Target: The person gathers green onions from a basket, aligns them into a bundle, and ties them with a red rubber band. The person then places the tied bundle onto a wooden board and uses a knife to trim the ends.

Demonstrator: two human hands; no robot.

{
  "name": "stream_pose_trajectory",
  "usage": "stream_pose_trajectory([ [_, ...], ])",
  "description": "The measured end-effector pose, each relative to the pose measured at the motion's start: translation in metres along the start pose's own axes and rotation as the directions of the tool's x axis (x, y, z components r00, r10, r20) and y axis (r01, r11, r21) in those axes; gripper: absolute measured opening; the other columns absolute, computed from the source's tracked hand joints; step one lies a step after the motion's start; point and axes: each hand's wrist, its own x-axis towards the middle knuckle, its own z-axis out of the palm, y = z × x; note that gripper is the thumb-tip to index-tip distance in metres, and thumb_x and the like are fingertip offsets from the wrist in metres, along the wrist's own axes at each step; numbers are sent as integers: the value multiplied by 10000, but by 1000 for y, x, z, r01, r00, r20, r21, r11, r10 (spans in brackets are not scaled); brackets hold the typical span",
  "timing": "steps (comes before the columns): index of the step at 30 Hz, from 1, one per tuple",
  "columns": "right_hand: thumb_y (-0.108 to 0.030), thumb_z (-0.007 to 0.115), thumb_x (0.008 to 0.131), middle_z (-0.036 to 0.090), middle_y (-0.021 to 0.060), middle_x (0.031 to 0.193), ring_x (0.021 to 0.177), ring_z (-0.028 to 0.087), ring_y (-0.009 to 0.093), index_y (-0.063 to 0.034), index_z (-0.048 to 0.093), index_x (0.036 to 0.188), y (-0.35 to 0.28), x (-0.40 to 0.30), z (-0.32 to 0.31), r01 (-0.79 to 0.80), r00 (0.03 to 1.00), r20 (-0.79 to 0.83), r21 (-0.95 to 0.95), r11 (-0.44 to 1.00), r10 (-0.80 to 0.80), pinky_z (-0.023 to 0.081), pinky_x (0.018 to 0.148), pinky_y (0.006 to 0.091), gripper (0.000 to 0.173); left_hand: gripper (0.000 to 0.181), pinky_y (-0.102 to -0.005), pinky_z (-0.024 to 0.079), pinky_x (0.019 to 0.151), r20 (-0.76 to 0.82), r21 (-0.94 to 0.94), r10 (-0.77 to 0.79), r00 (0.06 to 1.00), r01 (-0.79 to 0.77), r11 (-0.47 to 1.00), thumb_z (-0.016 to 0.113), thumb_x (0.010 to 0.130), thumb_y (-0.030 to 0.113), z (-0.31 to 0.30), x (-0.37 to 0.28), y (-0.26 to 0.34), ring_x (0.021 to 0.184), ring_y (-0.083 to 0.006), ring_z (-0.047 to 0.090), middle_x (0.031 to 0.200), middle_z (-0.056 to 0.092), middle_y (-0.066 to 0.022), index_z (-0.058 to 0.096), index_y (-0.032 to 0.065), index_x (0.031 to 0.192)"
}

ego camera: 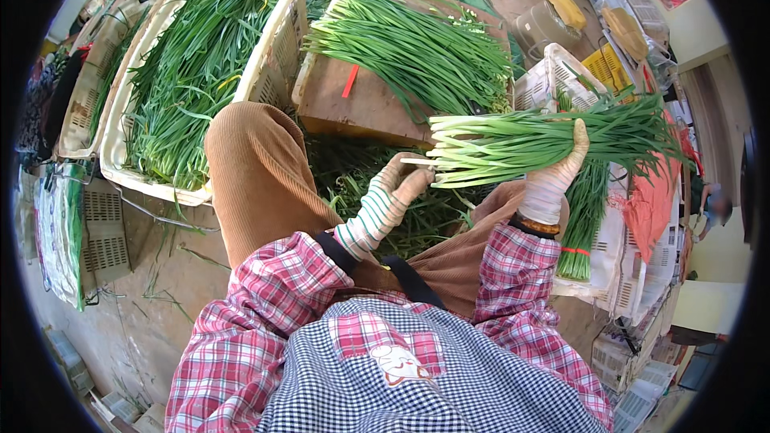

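Note:
My right hand (556, 174), in a thin pale glove, grips a bundle of Chinese chives (505, 147) from beneath, its thumb up over the far side. The bundle lies sideways above my right knee, with pale cut ends to the left and green leaf tips to the right. My left hand (394, 192) wears a soiled glove with a green-striped cuff. Its thumb and fingers close at the pale ends, on a stalk (416, 161) that sticks out farther left than the others. Beyond the hands, a pile of chives (415, 48) rests on a wooden board (355, 99).
A white plastic crate (277, 72) of loose chives stands at my left. At my right, a tied chive bundle (580, 222) lies on a white crate (601, 270) beside red plastic (649, 210). Leaf scraps (415, 222) cover the floor between my knees. A red strip (350, 81) lies on the board.

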Motion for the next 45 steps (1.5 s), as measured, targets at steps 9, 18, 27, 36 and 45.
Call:
stream_pose_trajectory([
  [9, -283, 698, 892, 641, 18, 870, 805, 613, 157, -87, 635, 1012, 19, -17, 19, -61, 994, 81, -96, 994, 69, 539, 786, 331, 239, 295, -349, 478, 872, 67, 449, 79, 995, -101, 888, 486, 999, 188, 1, 5, -12, 939, -212, 599, 1049, 665, -79, 614, -10, 1176],
  [18, -304, 688, 891, 680, 56, 930, 854, 641, 191, -76, 649, 993, -9, -5, 6, -45, 997, 64, 15, 999, 44, 552, 832, 378, 253, 153, -195, 446, 556, -189, 376, 36, 981, 39, 926, 485, 1002, 101, -76, 19, -94, 701, -100, 534, 827, 570, -8, 576, 0, 1074],
  [27, -275, 698, 888, 671, 46, 944, 868, 634, 187, -73, 646, 1088, 4, -8, 9, -36, 999, 33, -2, 999, 36, 541, 852, 380, 289, 352, -314, 483, 852, 30, 468, 139, 990, -137, 873, 650, 911, 180, 1, 0, -10, 931, -147, 587, 1021, 656, -72, 560, 7, 1205],
  [36, -260, 672, 900, 677, 74, 975, 892, 640, 208, -71, 628, 1082, -14, -4, 4, 23, 984, 178, 29, 999, -27, 527, 864, 394, 266, 206, -218, 434, 477, -203, 10, 28, 979, -27, 1000, 515, 1007, 227, -67, 13, -62, 558, -89, 490, 722, 557, 3, 563, 33, 957],
  [45, -226, 635, 918, 508, -11, 893, 815, 500, 138, -76, 488, 1140, -11, -9, 16, -31, 922, 378, 275, 961, -78, 424, 896, 356, 306, 251, -282, 496, 824, -102, 118, 71, 992, -59, 991, 585, 963, 216, -9, -8, 28, 888, -115, 582, 1020, 618, -41, 551, 60, 1157],
])
